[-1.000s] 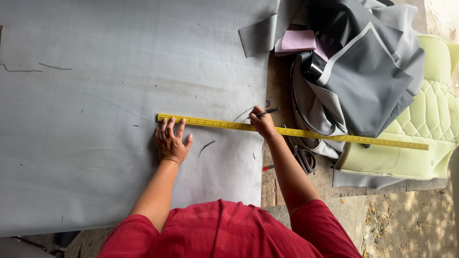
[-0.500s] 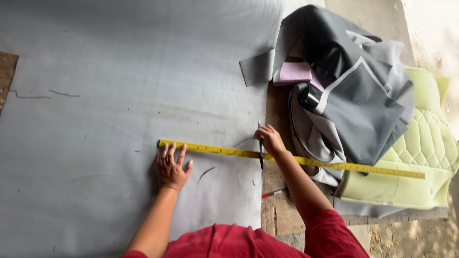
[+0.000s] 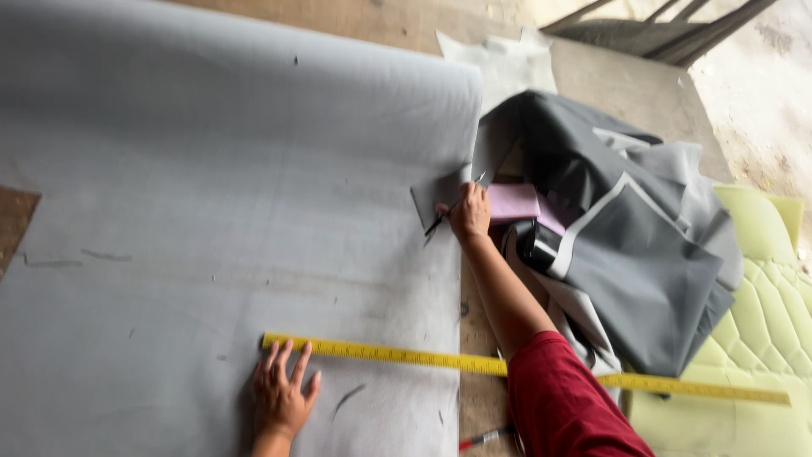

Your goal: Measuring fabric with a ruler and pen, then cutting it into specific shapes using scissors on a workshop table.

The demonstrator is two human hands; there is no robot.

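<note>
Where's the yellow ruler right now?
The yellow ruler lies low in the head view, running from the grey sheet rightward onto the green cushion, its left end just above the left hand.

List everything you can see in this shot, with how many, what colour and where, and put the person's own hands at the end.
grey sheet: one, grey, spread flat over most of the table
ruler: one, yellow, long, lying across the sheet's near part and past its right edge
pen: one, dark, thin, in the right hand
fabric heap: one, dark grey, bunched at the right
pink block: one, beside the heap
quilted cushion: one, pale green, far right
red-tipped tool: one, bottom edge
left hand: flat on the sheet, touching the ruler's end
right hand: holding the pen at the sheet's right edge
</note>
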